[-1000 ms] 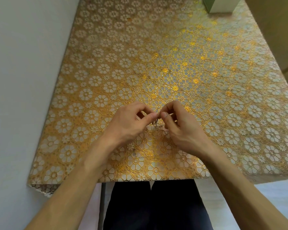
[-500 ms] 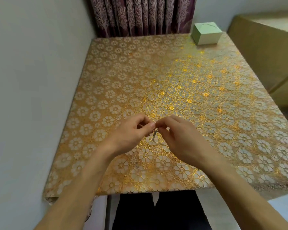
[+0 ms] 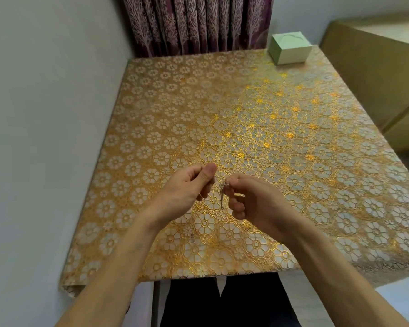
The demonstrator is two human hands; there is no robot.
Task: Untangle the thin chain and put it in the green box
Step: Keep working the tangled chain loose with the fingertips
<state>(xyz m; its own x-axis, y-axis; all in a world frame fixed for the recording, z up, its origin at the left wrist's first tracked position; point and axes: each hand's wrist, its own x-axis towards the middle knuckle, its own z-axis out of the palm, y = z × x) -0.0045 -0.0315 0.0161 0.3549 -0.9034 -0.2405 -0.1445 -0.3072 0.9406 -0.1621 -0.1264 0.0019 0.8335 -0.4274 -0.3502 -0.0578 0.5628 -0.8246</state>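
Note:
A thin silvery chain (image 3: 223, 194) hangs in a short bunch from my right hand (image 3: 250, 199), pinched between thumb and forefinger just above the near part of the table. My left hand (image 3: 187, 187) hovers a little to the left of it with fingers curled; whether it holds a strand I cannot tell, as the chain is too fine to make out there. The green box (image 3: 291, 51) stands at the far right corner of the table, far from both hands, with a thin loop lying on its top.
The table wears a gold flower-patterned cloth (image 3: 246, 128). A grey wall runs along its left side, a purple curtain (image 3: 198, 22) hangs behind it, and tan furniture (image 3: 376, 74) stands close on the right. My dark-clad legs are under the near edge.
My hands have drawn apart; the left moved away to the left, and the chain now dangles from the right fingers. The view has tilted up, bringing the curtain and whole box into sight.

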